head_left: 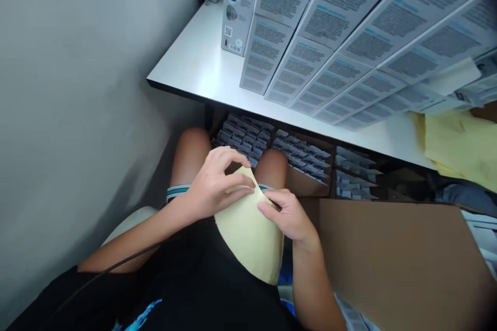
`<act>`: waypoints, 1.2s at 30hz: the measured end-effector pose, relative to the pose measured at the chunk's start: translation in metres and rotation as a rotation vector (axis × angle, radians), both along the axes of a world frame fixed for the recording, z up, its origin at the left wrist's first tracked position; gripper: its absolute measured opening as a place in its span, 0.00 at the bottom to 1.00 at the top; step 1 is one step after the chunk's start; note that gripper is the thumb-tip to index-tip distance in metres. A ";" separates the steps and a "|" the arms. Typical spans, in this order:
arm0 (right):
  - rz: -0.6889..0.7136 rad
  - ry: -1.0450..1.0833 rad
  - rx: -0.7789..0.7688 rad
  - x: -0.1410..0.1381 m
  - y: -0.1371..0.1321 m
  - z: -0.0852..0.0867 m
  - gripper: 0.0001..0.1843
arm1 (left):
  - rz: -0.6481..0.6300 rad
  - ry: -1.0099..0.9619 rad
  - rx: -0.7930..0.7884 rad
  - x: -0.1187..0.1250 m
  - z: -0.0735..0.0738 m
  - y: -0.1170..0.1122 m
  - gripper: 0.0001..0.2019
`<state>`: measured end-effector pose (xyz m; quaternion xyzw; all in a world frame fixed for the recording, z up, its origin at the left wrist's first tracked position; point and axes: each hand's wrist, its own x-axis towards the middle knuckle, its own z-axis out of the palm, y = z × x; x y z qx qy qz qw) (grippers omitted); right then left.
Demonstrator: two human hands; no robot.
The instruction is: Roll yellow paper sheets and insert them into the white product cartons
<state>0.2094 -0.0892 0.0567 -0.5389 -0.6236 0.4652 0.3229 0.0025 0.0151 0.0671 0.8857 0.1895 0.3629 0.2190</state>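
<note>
White desk (186, 57) w/ boxes (330, 36), hands (217, 181) (287, 214) on yellow sheet (248, 238)

Beyond our hands (215, 178) (289, 214), we read "SilverCrest" atop the grey box (237, 10) on the desk (186, 57); the neighbouring panels' print is too small to read.

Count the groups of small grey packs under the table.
4 visible: the left group, the middle group, the upper right group and the lower right group. More may be hidden, as the view is partly blocked.
</note>
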 end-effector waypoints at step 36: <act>-0.089 -0.280 0.239 -0.020 -0.016 0.012 0.19 | -0.134 -0.096 -0.495 0.011 -0.013 -0.017 0.05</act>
